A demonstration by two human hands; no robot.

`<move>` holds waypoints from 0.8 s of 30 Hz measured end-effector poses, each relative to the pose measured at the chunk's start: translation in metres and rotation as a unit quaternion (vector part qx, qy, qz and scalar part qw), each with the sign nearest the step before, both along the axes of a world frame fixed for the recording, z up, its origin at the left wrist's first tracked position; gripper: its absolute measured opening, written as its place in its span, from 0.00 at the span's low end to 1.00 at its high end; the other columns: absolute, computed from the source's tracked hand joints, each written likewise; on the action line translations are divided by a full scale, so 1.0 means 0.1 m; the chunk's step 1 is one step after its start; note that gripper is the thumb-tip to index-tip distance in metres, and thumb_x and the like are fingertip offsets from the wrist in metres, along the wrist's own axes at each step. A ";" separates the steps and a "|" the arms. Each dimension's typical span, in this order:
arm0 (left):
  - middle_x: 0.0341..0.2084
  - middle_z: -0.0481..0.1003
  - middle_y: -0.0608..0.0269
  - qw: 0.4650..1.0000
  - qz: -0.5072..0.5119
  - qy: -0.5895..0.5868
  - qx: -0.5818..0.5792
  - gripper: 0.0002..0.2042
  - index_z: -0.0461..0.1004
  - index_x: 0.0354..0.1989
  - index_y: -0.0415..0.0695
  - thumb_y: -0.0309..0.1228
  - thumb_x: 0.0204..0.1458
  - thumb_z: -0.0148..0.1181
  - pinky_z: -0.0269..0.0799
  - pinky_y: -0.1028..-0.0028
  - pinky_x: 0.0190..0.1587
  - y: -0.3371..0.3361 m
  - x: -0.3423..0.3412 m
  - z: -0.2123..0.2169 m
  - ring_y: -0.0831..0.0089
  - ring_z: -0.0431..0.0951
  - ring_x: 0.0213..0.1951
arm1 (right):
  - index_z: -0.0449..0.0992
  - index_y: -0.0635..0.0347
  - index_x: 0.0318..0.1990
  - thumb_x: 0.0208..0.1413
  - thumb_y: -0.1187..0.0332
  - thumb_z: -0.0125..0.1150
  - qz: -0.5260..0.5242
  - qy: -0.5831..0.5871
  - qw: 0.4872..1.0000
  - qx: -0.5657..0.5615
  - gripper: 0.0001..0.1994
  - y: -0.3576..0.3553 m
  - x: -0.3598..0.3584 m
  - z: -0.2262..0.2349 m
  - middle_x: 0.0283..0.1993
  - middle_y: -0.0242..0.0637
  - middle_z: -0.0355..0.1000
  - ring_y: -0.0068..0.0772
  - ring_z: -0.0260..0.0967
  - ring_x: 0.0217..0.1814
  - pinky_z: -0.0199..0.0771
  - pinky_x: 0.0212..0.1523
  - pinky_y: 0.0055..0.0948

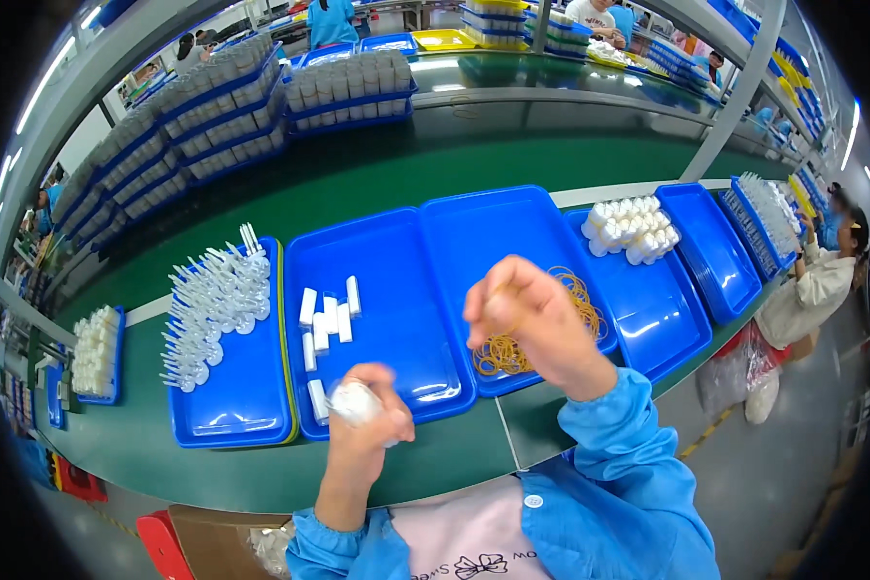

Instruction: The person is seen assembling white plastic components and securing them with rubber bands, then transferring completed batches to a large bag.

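Hands worked over blue trays.
Left hand (362,411) was closed around white bottles (354,401) to keep them bunched; right hand (522,314), above the rubber bands (536,333), was curled, its hold blurred.

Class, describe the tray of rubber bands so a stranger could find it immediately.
Start at the green bench with its row of blue trays. Take the tray third from the left, partly behind the raised right hand. Only it holds a loose tan tangle of rubber bands; its neighbours hold white plastic parts.
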State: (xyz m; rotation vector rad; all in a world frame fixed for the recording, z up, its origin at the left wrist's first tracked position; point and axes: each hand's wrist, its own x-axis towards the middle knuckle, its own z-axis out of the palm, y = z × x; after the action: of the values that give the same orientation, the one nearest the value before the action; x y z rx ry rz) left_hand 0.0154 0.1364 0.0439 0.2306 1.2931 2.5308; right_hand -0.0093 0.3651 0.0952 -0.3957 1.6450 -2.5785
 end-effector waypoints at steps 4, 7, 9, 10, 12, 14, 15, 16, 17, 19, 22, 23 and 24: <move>0.20 0.73 0.69 0.975 0.062 0.050 -0.207 0.18 0.71 0.43 0.37 0.20 0.41 0.66 0.66 0.84 0.27 0.17 0.04 0.13 0.85 0.71 0.24 | 0.72 0.60 0.30 0.48 0.74 0.63 -0.102 0.252 0.865 0.422 0.05 -0.30 0.07 -0.14 0.33 0.38 0.68 0.34 0.70 0.34 0.69 0.33 0.29; 0.19 0.73 0.69 0.963 0.097 0.055 -0.245 0.11 0.74 0.35 0.37 0.20 0.41 0.65 0.68 0.82 0.26 0.12 -0.09 -0.19 0.84 0.72 0.23 | 0.70 0.57 0.32 0.51 0.71 0.59 -0.122 0.320 0.783 0.519 0.04 -0.44 0.20 -0.26 0.34 0.37 0.67 0.38 0.69 0.38 0.69 0.38 0.34; 0.17 0.71 0.66 0.991 0.053 -0.010 -0.126 0.07 0.72 0.28 0.39 0.20 0.40 0.64 0.69 0.77 0.21 0.06 -0.08 -0.17 0.78 0.72 0.19 | 0.69 0.57 0.33 0.54 0.69 0.58 -0.003 0.255 0.890 0.379 0.05 -0.46 0.24 -0.22 0.34 0.36 0.67 0.37 0.70 0.41 0.68 0.43 0.35; 0.16 0.71 0.65 0.998 0.014 -0.028 -0.053 0.07 0.71 0.26 0.40 0.21 0.40 0.64 0.69 0.75 0.20 0.01 -0.07 -0.18 0.76 0.72 0.18 | 0.69 0.57 0.34 0.56 0.68 0.58 0.055 0.216 0.927 0.302 0.05 -0.45 0.25 -0.19 0.34 0.36 0.67 0.36 0.70 0.43 0.68 0.45 0.35; 0.14 0.70 0.61 0.980 -0.118 -0.049 0.154 0.10 0.68 0.23 0.41 0.23 0.38 0.66 0.68 0.72 0.19 -0.08 0.00 -0.18 0.70 0.72 0.16 | 0.67 0.56 0.37 0.58 0.66 0.56 0.172 -0.051 0.983 -0.048 0.06 -0.37 0.25 -0.15 0.32 0.34 0.66 0.34 0.68 0.41 0.69 0.44 0.37; 0.16 0.71 0.61 0.930 -0.277 0.051 0.235 0.11 0.69 0.25 0.41 0.26 0.39 0.68 0.66 0.72 0.18 -0.11 0.05 -0.09 0.72 0.71 0.16 | 0.63 0.55 0.40 0.63 0.64 0.51 0.219 -0.190 0.922 -0.257 0.07 -0.38 0.26 -0.08 0.28 0.30 0.63 0.29 0.67 0.35 0.71 0.40 0.34; 0.17 0.72 0.62 0.904 -0.341 0.110 0.233 0.11 0.70 0.25 0.41 0.27 0.40 0.68 0.65 0.72 0.18 -0.13 0.07 0.00 0.74 0.70 0.16 | 0.64 0.55 0.40 0.63 0.64 0.50 0.275 -0.192 0.892 -0.304 0.06 -0.37 0.26 -0.09 0.29 0.31 0.64 0.30 0.68 0.35 0.71 0.41 0.34; 0.18 0.73 0.62 0.914 -0.366 0.131 0.116 0.11 0.71 0.26 0.41 0.29 0.40 0.69 0.66 0.72 0.20 -0.15 0.06 0.15 0.73 0.71 0.17 | 0.64 0.55 0.40 0.63 0.64 0.50 0.328 -0.191 0.857 -0.348 0.06 -0.35 0.26 -0.08 0.31 0.32 0.65 0.30 0.69 0.36 0.72 0.43 0.34; 0.19 0.74 0.62 0.911 -0.384 0.151 -0.005 0.11 0.72 0.27 0.41 0.30 0.40 0.69 0.67 0.71 0.21 -0.20 0.05 0.32 0.72 0.73 0.18 | 0.65 0.55 0.40 0.64 0.65 0.50 0.380 -0.189 0.816 -0.392 0.06 -0.34 0.26 -0.08 0.32 0.33 0.66 0.30 0.70 0.36 0.72 0.45 0.34; 0.22 0.74 0.66 0.890 -0.303 0.214 -0.265 0.15 0.74 0.34 0.44 0.35 0.40 0.69 0.70 0.75 0.29 -0.15 0.09 0.36 0.72 0.75 0.25 | 0.66 0.57 0.40 0.65 0.65 0.46 0.292 -0.119 0.935 -0.162 0.07 -0.33 0.25 0.06 0.33 0.34 0.68 0.32 0.70 0.31 0.73 0.36 0.35; 0.27 0.75 0.59 0.808 0.006 0.298 -0.508 0.16 0.74 0.37 0.43 0.36 0.40 0.66 0.69 0.74 0.31 0.08 0.06 0.00 0.77 0.74 0.28 | 0.68 0.62 0.38 0.56 0.70 0.51 0.100 0.243 0.909 0.325 0.06 -0.56 0.24 0.05 0.35 0.40 0.70 0.42 0.70 0.30 0.71 0.32 0.39; 0.27 0.75 0.59 0.853 -0.056 0.261 -0.449 0.16 0.74 0.37 0.43 0.35 0.40 0.66 0.69 0.75 0.31 0.06 0.00 -0.06 0.77 0.74 0.28 | 0.70 0.61 0.35 0.46 0.70 0.55 0.047 0.402 0.771 0.492 0.09 -0.64 0.38 -0.01 0.33 0.41 0.68 0.43 0.69 0.33 0.69 0.34 0.36; 0.28 0.75 0.60 0.889 -0.120 0.222 -0.382 0.15 0.74 0.38 0.43 0.33 0.40 0.66 0.69 0.75 0.31 0.00 -0.07 -0.11 0.76 0.75 0.28 | 0.72 0.58 0.37 0.43 0.69 0.57 0.040 0.477 0.708 0.520 0.11 -0.67 0.49 0.00 0.36 0.38 0.68 0.37 0.68 0.34 0.67 0.32 0.32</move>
State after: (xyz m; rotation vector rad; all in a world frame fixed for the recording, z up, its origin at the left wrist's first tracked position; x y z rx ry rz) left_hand 0.0082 0.1367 0.0331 0.7538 2.1559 1.6359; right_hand 0.0396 0.2981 0.0957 -1.7049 2.8234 -0.8672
